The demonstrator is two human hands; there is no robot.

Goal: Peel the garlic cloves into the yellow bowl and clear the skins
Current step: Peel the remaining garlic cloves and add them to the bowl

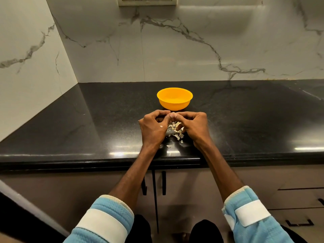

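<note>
Your left hand (154, 127) and right hand (192, 125), fingers curled, pinch one garlic clove (171, 114). Skins (175, 131) lie beneath, near the counter (70, 128)'s front edge.

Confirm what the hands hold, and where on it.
Left hand and right hand pinch a small pale piece, likely a garlic clove, from either side with fingertips.

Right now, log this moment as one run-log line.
phase: peeling; left hand, right hand: pinch garlic clove; skins: on countertop below hands; yellow bowl: beyond hands
</note>
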